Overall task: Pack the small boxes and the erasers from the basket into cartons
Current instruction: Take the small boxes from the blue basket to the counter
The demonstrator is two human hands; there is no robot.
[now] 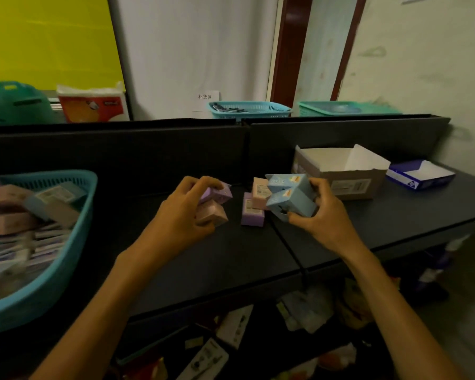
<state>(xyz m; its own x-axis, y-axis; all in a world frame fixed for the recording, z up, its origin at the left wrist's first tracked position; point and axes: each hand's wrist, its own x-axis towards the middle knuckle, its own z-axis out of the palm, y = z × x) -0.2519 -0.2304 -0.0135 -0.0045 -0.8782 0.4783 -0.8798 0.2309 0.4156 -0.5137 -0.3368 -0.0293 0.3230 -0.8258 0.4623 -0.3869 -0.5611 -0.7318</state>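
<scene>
On the dark tabletop (395, 215), small boxes are clasped in both hands: left hand (181, 212) purple and pink, right hand (321, 215) blue. The carton (340, 174) appears unfilled; the basket (74, 215), near left, is judged well stocked.

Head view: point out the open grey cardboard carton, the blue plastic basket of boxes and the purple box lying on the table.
Open grey cardboard carton (351, 185), head view, front wall.
Blue plastic basket (52, 281), head view, outer wall.
Purple box (252, 215), head view, top face.

Your left hand (188, 212) grips a purple box (220, 192) over a pink box (214, 215), your right hand (322, 215) two blue boxes (291, 194) — open carton (348, 185) behind, basket (66, 242) at left.
</scene>
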